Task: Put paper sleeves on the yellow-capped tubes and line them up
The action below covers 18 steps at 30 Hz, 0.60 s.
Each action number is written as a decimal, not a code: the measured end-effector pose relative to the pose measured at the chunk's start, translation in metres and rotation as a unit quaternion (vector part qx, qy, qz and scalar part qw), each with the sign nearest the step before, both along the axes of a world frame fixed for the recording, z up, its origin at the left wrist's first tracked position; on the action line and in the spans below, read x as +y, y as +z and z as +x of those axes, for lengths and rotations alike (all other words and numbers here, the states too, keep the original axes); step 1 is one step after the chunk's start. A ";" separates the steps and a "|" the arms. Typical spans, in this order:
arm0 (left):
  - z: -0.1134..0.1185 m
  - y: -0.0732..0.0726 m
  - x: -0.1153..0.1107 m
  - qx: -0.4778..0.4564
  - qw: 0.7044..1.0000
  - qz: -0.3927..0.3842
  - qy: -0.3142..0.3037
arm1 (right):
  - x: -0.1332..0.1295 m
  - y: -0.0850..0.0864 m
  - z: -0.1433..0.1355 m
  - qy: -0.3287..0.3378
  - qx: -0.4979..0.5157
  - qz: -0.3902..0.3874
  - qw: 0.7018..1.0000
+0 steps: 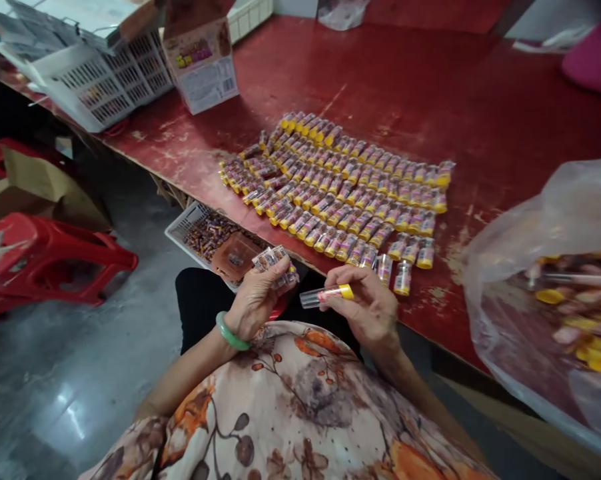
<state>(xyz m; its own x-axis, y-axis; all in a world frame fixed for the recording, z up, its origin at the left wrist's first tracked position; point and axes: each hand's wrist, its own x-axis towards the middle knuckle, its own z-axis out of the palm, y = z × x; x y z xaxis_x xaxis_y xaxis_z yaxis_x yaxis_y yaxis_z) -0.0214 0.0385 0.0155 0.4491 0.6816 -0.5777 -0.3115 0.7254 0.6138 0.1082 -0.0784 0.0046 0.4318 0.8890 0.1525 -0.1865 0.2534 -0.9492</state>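
Note:
Between the thumb and fingers of my right hand (368, 303) is a small clear plastic tube (325, 295) with a yellow cap, held almost level, its clear end pointing left. My left hand (258, 293), with a green bangle on its wrist, grips a few small printed clear packets (276, 261); their exact kind is hard to make out. Just beyond both hands, rows of similar yellow-capped tubes (330, 193) lie on the red table (505, 120). Below my left hand, a white basket (180, 227) holds many small brown pieces and a brown plastic tray (238, 257).
A large clear plastic bag (500, 247) with yellow-capped tubes sits at the right. White crates (100, 87) and a printed carton (200, 67) stand at the back left. A red stool (40, 260) is on the floor at the left.

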 end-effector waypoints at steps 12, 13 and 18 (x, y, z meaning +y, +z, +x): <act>0.002 0.004 0.007 -0.073 0.996 -0.052 0.010 | 0.009 -0.021 -0.018 -0.158 -0.298 0.094 0.937; 0.002 0.005 0.007 -0.075 0.996 -0.054 0.008 | 0.010 -0.023 -0.018 -0.169 -0.312 0.099 0.930; 0.001 0.002 0.007 -0.073 0.996 -0.051 0.010 | 0.015 -0.026 -0.021 -0.193 -0.435 0.132 0.870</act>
